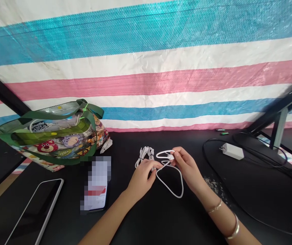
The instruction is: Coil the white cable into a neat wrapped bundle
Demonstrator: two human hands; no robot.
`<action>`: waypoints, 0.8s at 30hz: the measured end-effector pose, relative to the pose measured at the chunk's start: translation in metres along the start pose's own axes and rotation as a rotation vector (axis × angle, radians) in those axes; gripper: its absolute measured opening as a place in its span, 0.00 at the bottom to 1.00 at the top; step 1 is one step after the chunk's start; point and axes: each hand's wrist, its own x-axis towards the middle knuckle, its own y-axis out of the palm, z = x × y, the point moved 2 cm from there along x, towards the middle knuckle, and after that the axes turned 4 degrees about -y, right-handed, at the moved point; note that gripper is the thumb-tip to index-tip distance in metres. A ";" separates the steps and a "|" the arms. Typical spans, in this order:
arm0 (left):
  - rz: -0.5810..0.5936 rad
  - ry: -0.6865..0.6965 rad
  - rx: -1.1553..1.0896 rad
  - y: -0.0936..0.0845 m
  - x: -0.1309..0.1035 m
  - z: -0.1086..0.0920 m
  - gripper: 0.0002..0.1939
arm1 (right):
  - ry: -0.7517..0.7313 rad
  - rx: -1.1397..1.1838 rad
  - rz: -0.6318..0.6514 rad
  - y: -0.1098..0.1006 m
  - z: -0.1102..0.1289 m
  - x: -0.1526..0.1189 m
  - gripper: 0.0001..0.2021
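A white cable (pixel 181 185) hangs in a loose loop between my two hands over the black table. My left hand (pixel 142 177) pinches one part of it between thumb and fingers. At the cable's connector, my right hand (pixel 186 165) is closed on the upper part, with a small loop beside the fingertips. Just behind my left hand lie bundled white cables (pixel 142 156), tied with dark ties and partly hidden by that hand.
A cartoon-print bag (pixel 66 141) with green handles stands at the left. Nearer are a lit phone (pixel 98 183) and a white-edged tablet (pixel 37 211). At the right lie a white power adapter (pixel 233 151), black cables (pixel 219 177) and small green items (pixel 224 133). Striped sheeting (pixel 146 85) hangs behind.
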 end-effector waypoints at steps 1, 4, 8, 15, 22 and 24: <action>0.012 0.011 0.031 0.000 0.000 -0.001 0.15 | 0.001 0.019 -0.020 -0.001 0.001 0.000 0.24; 0.045 0.061 0.151 -0.001 -0.001 -0.004 0.16 | -0.006 0.043 -0.052 -0.002 0.003 0.000 0.24; 0.053 0.167 0.294 -0.001 -0.002 -0.008 0.16 | -0.027 0.042 -0.057 -0.002 0.005 -0.001 0.23; 0.052 0.285 0.392 0.003 -0.004 -0.005 0.10 | -0.121 0.031 -0.062 -0.003 0.010 -0.004 0.21; -0.097 0.361 0.280 -0.005 -0.002 -0.010 0.11 | -0.355 -0.161 -0.157 -0.006 0.022 -0.010 0.17; -0.154 0.389 0.272 -0.008 -0.003 -0.013 0.13 | -0.437 -0.243 -0.183 -0.005 0.023 -0.012 0.17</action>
